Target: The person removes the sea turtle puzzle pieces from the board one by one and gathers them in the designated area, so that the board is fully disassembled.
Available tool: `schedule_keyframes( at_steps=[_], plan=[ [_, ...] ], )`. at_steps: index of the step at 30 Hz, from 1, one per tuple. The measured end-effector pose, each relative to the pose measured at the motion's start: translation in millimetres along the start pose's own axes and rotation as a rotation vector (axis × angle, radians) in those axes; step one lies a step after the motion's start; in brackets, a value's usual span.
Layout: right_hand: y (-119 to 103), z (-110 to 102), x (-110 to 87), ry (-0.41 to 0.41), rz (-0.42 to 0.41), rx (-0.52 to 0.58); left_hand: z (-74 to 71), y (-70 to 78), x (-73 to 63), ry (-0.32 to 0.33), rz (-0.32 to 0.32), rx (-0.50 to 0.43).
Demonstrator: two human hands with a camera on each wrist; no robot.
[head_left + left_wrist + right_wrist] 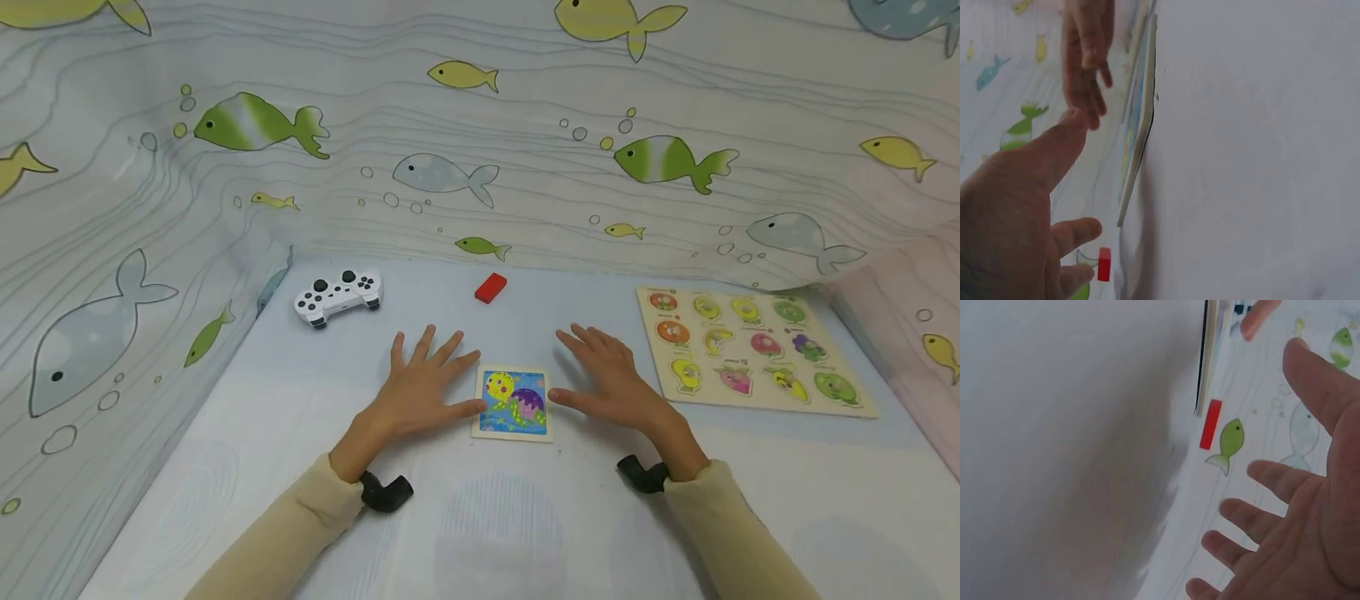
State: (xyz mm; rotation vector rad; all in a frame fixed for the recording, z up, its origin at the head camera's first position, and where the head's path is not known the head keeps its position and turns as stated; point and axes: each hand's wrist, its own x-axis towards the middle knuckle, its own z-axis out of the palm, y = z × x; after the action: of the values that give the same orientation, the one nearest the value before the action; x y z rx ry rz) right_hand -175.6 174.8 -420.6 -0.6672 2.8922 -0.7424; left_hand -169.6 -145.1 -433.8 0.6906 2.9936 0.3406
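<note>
Both spread, left grip (411,390) and right grip (611,382) flank the turtle board (519,407), so light, even contact on opposite edges should steady it.

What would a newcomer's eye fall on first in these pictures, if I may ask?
Probably the bright turtle panel on the table, framed between the left hand and the right hand. After that, the small red block beyond it and the colourful fruit board off to the right would likely stand out.
</note>
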Motion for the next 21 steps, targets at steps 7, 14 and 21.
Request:
schedule_keyframes(
  at_steps=[7, 14, 21],
  plan=[
    [-9, 8, 6.7, -0.043, -0.072, 0.02, 4.1, 11.1, -0.9, -0.074, 0.039, -0.029],
    [-12, 10, 13.9, -0.072, -0.113, 0.035, 9.6, 13.4, 1.6, -0.086, 0.058, 0.004],
    [-12, 11, 18.0, -0.08, -0.103, 0.034, 12.2, 8.4, 7.0, -0.109, 0.078, -0.006]
  ],
)
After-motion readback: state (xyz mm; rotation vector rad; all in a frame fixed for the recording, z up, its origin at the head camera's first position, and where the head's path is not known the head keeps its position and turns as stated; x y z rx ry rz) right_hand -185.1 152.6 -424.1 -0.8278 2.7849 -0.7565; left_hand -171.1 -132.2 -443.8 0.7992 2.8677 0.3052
